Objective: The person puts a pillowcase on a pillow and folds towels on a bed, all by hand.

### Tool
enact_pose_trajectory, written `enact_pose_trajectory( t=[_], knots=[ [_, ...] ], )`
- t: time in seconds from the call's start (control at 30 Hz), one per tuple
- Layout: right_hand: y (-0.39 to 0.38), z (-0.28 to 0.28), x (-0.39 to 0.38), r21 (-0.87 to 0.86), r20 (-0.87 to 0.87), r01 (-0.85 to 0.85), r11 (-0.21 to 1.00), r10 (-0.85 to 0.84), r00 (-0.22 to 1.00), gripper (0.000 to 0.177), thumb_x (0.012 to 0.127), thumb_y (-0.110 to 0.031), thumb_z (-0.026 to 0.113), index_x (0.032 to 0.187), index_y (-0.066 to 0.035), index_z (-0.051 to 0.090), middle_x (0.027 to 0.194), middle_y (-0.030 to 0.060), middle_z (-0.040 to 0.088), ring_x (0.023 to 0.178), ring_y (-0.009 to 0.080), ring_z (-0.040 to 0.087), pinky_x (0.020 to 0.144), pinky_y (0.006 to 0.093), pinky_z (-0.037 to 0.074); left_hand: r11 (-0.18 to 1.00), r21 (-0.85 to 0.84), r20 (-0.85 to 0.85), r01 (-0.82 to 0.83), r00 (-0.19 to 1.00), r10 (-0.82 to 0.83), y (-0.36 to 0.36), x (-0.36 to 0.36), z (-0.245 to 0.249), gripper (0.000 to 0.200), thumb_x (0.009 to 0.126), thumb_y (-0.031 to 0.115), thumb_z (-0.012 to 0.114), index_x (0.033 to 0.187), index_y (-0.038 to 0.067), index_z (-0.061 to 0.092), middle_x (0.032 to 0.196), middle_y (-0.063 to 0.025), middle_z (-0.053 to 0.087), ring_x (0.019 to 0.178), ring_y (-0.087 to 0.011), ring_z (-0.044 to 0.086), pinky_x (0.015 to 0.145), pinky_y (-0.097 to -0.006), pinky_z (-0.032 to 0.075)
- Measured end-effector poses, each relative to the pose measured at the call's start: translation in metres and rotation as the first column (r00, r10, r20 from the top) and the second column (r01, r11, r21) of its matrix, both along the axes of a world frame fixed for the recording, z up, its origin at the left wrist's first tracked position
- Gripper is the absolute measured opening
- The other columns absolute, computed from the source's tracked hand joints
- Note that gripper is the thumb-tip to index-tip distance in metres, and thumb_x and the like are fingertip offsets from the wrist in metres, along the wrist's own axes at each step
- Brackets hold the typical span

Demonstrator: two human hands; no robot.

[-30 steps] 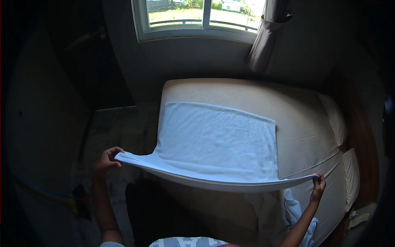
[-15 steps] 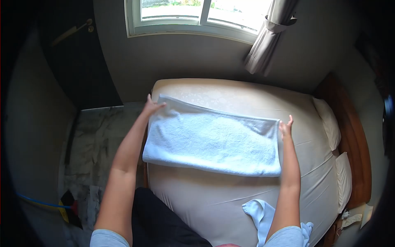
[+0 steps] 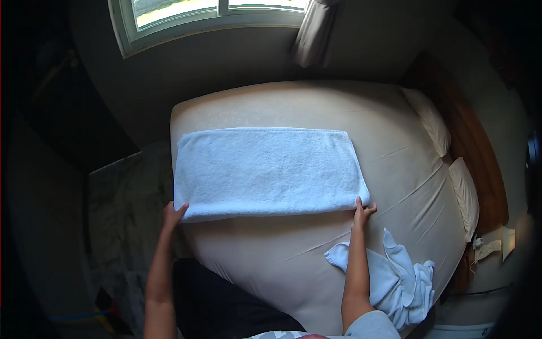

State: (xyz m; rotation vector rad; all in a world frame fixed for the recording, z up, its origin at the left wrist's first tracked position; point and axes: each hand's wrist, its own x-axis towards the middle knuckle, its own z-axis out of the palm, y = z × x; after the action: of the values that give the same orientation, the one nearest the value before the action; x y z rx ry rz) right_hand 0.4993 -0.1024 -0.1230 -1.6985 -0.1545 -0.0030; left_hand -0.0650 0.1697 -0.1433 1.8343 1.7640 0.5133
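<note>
White towel (image 3: 265, 169), folded into a long band, lying flat across the beige-sheeted bed (image 3: 293, 265), its long edges running left to right and its near edge facing the person. Left hand (image 3: 172, 214) at the near left corner, which overhangs the bed's side; right hand (image 3: 362, 212) at the near right corner. The fingers of both reach up to the towel's edge and touch it; whether they pinch the cloth or only press against it cannot be told. A crumpled white cloth (image 3: 398, 277) lies on the bed just beside the right forearm. Two pillows (image 3: 466, 195) lie along the wooden headboard (image 3: 480, 147) at right; a window (image 3: 169, 14) is beyond.
</note>
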Motion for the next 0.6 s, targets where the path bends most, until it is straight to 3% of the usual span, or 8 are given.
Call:
enact_pose_trajectory(
  t=[0.03, 0.27, 0.4, 0.43, 0.5, 0.53, 0.57, 0.6],
  knots=[
    [0.011, 0.003, 0.007, -0.088, -0.084, 0.047, 0.995, -0.054, 0.995, 0.091, 0.071, -0.024, 0.078, 0.132, 0.005, 0.019, 0.133, 0.0246, 0.03, 0.12, 0.0313, 0.04, 0.1, 0.0383, 0.035, 0.998, 0.06, -0.094, 0.008, 0.996, -0.003, 0.003, -0.006, -0.01, 0.061, 0.068, 0.049, 0.073, 0.092, -0.006, 0.061, 0.089, -0.0227, 0.064, 0.085, -0.0354, 0.063, 0.074, -0.0404, 0.048],
    [0.039, 0.039, 0.042, 0.182, -0.447, 0.048, 0.982, 0.039, 0.894, 0.09, 0.054, -0.002, 0.076, 0.125, 0.009, 0.021, 0.126, 0.0229, 0.04, 0.113, 0.0323, 0.046, 0.099, 0.0418, 0.037, 0.958, -0.251, 0.201, 0.136, 0.976, -0.086, 0.008, -0.024, 0.026, 0.057, 0.07, 0.046, 0.073, 0.087, -0.008, 0.066, 0.08, -0.017, 0.067, 0.074, -0.0227, 0.065, 0.067, -0.035, 0.05],
    [0.025, 0.075, 0.064, 0.344, -0.229, 0.004, 0.939, 0.08, 0.97, 0.092, 0.054, 0.0, 0.074, 0.127, 0.004, 0.019, 0.124, 0.0217, 0.039, 0.112, 0.0316, 0.045, 0.093, 0.0451, 0.042, 0.839, -0.438, 0.167, 0.323, 0.946, -0.277, -0.092, -0.007, 0.167, 0.052, 0.074, 0.041, 0.072, 0.087, -0.008, 0.066, 0.075, -0.0127, 0.065, 0.064, -0.0179, 0.062, 0.058, -0.0315, 0.049],
    [0.022, 0.084, 0.069, 0.398, -0.262, 0.096, 0.912, 0.013, 0.965, 0.083, 0.054, 0.0, 0.073, 0.124, 0.007, 0.029, 0.117, 0.0213, 0.047, 0.102, 0.032, 0.052, 0.087, 0.0452, 0.046, 0.811, -0.476, -0.017, 0.34, 0.919, -0.394, -0.123, 0.001, 0.19, 0.057, 0.073, 0.048, 0.07, 0.085, -0.007, 0.066, 0.075, -0.0138, 0.065, 0.063, -0.0188, 0.062, 0.057, -0.031, 0.049],
    [0.006, 0.091, 0.084, 0.43, -0.282, 0.086, 0.899, 0.044, 0.958, 0.053, 0.059, -0.001, 0.071, 0.106, 0.01, 0.05, 0.102, 0.0212, 0.058, 0.087, 0.0344, 0.06, 0.081, 0.0456, 0.051, 0.55, -0.701, -0.127, 0.455, 0.679, -0.723, -0.174, 0.015, 0.214, 0.069, 0.071, 0.058, 0.067, 0.091, -0.008, 0.065, 0.084, -0.0209, 0.065, 0.081, -0.0265, 0.064, 0.073, -0.0352, 0.049],
    [0.0, 0.077, 0.098, 0.369, -0.363, 0.116, 0.922, 0.028, 0.931, 0.054, 0.061, -0.005, 0.072, 0.108, 0.009, 0.05, 0.104, 0.0208, 0.057, 0.089, 0.0338, 0.06, 0.081, 0.0458, 0.05, 0.33, -0.759, 0.027, 0.561, 0.534, -0.845, -0.188, 0.02, 0.228, 0.065, 0.074, 0.057, 0.064, 0.095, -0.005, 0.066, 0.092, -0.0207, 0.066, 0.09, -0.0264, 0.063, 0.08, -0.0342, 0.047],
    [-0.005, 0.063, 0.11, 0.302, -0.437, 0.139, 0.943, 0.007, 0.899, 0.055, 0.064, -0.008, 0.074, 0.111, 0.008, 0.05, 0.107, 0.0204, 0.057, 0.092, 0.0333, 0.059, 0.082, 0.0461, 0.05, 0.269, -0.631, 0.193, 0.728, 0.483, -0.854, -0.192, 0.008, 0.217, 0.058, 0.077, 0.051, 0.065, 0.099, -0.002, 0.066, 0.093, -0.0163, 0.067, 0.089, -0.0252, 0.064, 0.08, -0.0315, 0.048],
    [-0.007, 0.036, 0.12, 0.291, -0.52, 0.057, 0.955, 0.108, 0.848, 0.057, 0.065, -0.012, 0.075, 0.112, 0.008, 0.05, 0.108, 0.0197, 0.057, 0.093, 0.0329, 0.059, 0.082, 0.0462, 0.05, 0.399, -0.58, 0.163, 0.71, 0.581, -0.797, -0.185, 0.007, 0.21, 0.055, 0.077, 0.048, 0.066, 0.1, -0.001, 0.066, 0.093, -0.015, 0.068, 0.089, -0.0248, 0.065, 0.08, -0.0313, 0.048]
  ],
)
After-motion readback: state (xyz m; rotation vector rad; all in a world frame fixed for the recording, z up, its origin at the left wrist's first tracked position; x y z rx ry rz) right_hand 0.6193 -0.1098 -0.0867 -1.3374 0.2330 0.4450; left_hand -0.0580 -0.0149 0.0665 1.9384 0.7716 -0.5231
